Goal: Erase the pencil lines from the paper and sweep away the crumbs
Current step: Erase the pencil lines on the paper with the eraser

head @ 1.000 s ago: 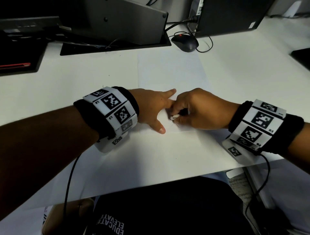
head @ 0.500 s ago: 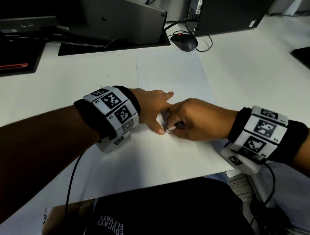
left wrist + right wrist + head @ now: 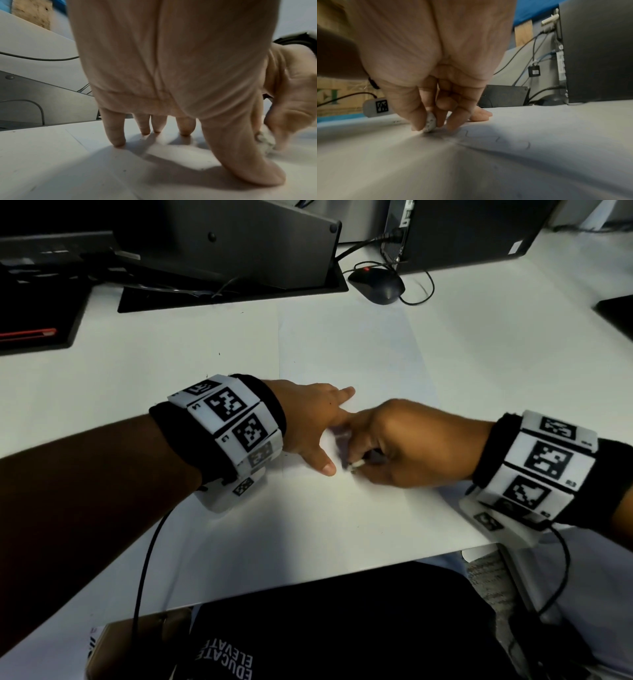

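Note:
A white sheet of paper (image 3: 346, 350) lies on the white desk. My left hand (image 3: 313, 428) lies spread on it, fingers straight, fingertips (image 3: 118, 143) and thumb pressing the sheet down. Just right of the thumb, my right hand (image 3: 394, 446) pinches a small white eraser (image 3: 356, 464) between thumb and fingers, its tip against the paper. The eraser (image 3: 429, 123) looks smudged grey in the right wrist view. Faint pencil lines (image 3: 498, 139) remain on the paper right of the eraser. The eraser (image 3: 264, 140) shows blurred behind my left thumb.
A black mouse (image 3: 376, 284) with its cable sits beyond the paper's far edge. A monitor base (image 3: 233, 285) stands at the back left, a dark computer case (image 3: 469, 231) at the back right. The desk's near edge (image 3: 308, 580) runs close below my wrists.
My right hand has slid the eraser down the paper toward me, from beside the left index finger to beside the left thumb tip. The left hand stayed pressed in place.

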`<state>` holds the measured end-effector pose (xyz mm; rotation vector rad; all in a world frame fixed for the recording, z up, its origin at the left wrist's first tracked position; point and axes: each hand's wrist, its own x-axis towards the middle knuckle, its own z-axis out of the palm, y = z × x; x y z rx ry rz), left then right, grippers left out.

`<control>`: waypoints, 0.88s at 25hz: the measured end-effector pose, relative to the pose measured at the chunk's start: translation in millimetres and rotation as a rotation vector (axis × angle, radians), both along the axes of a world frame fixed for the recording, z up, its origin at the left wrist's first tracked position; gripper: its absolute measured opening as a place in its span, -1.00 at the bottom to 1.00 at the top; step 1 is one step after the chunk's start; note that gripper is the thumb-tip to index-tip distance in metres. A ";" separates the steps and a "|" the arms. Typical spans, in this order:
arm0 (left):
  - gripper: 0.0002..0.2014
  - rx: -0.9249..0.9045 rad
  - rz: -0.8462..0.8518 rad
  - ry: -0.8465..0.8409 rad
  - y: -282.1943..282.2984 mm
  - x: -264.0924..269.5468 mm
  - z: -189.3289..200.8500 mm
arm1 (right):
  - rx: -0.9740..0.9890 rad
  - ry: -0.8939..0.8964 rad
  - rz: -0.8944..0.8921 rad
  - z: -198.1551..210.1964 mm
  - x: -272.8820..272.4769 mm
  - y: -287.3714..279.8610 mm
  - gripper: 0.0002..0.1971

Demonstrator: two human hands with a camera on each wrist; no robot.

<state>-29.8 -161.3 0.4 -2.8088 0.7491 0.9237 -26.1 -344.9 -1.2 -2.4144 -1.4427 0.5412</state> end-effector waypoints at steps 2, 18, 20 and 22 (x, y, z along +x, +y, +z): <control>-0.24 0.004 0.001 0.001 -0.4 0.4 0.4 | 0.002 0.001 -0.039 1.5 0.5 -1.8 -0.82; -0.32 -0.135 0.062 -0.026 -2.3 1.0 -1.7 | 0.058 -0.020 -0.129 -1.1 11.8 -10.2 -0.90; -0.38 -0.259 0.086 -0.034 -2.4 2.0 -7.3 | 0.065 -0.045 -0.130 -2.6 13.4 -10.6 -0.90; -0.36 -0.266 0.090 -0.030 -4.9 3.5 -10.9 | 0.059 -0.035 -0.100 -3.3 9.3 -10.5 -0.88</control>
